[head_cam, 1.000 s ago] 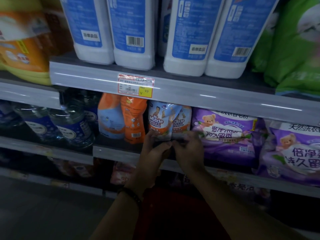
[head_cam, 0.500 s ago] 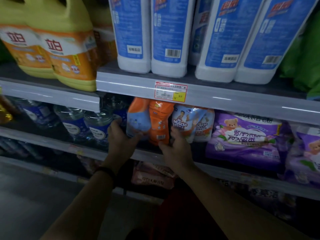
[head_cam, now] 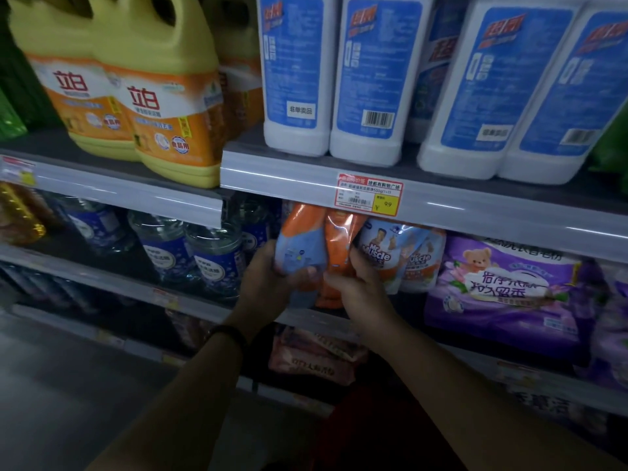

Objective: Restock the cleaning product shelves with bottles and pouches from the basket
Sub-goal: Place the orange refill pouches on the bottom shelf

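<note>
On the middle shelf (head_cam: 190, 297) stand two orange refill pouches. My left hand (head_cam: 268, 287) grips the orange-and-blue pouch (head_cam: 299, 246) from its left side, thumb across its lower front. My right hand (head_cam: 356, 290) holds the plain orange pouch (head_cam: 339, 239) beside it, fingers wrapped round its lower part. Two Mr Muscle pouches (head_cam: 384, 253) stand just right of my right hand. A dark red shape low in the view, likely the basket (head_cam: 373, 433), lies between my forearms; its contents are hidden.
Clear bottles with blue labels (head_cam: 217, 256) stand left of the pouches. Purple detergent bags (head_cam: 503, 290) lie to the right. The upper shelf carries yellow jugs (head_cam: 163, 96) and white bottles with blue labels (head_cam: 370, 79). A price tag (head_cam: 368, 195) hangs above. Pink packs (head_cam: 312, 355) sit below.
Both hands left the Mr Muscle pouches and moved left to the orange pouches, closing round them. The view shifted left and up, bringing the yellow jugs in.
</note>
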Motion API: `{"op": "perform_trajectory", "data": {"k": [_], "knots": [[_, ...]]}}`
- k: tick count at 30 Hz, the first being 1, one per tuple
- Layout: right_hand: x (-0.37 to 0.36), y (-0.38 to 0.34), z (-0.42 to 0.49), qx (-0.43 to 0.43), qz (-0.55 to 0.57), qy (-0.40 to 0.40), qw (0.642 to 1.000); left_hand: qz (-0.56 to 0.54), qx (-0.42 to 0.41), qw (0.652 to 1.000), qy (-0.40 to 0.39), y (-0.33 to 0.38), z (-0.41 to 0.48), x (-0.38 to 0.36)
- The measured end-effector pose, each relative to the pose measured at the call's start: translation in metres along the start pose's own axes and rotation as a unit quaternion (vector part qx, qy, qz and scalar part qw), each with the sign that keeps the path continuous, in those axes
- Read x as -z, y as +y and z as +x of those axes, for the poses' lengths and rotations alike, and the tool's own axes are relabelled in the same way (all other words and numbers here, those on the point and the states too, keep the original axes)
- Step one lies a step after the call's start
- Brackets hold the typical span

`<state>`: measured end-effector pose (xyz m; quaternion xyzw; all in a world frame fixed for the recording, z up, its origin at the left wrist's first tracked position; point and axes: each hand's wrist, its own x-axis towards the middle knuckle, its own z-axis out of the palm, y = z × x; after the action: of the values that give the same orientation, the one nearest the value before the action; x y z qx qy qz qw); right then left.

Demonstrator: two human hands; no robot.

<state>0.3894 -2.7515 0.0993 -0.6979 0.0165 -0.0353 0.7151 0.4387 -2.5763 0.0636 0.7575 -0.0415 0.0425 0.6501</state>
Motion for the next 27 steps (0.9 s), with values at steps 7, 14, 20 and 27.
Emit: {"op": "perform_trajectory", "data": {"k": [7, 14, 20, 27], "knots": [[0.001, -0.005, -0.021, 0.044, -0.067, 0.003, 0.997, -0.125, 0.026, 0.991, 0.031, 0.029, -0.062, -0.001], [-0.005, 0.004, -0.077, 0.092, -0.255, 0.095, 0.958, -0.151, 0.07, 0.98, 0.111, 0.04, -0.127, -0.017], [-0.021, 0.004, -0.121, 0.073, -0.304, 0.074, 0.947, -0.164, 0.121, 0.971, 0.122, 0.048, -0.151, -0.026], [-0.024, -0.001, -0.117, 0.062, -0.281, 0.04, 0.957, -0.297, 0.16, 0.941, 0.008, 0.059, -0.158, -0.018]]}}
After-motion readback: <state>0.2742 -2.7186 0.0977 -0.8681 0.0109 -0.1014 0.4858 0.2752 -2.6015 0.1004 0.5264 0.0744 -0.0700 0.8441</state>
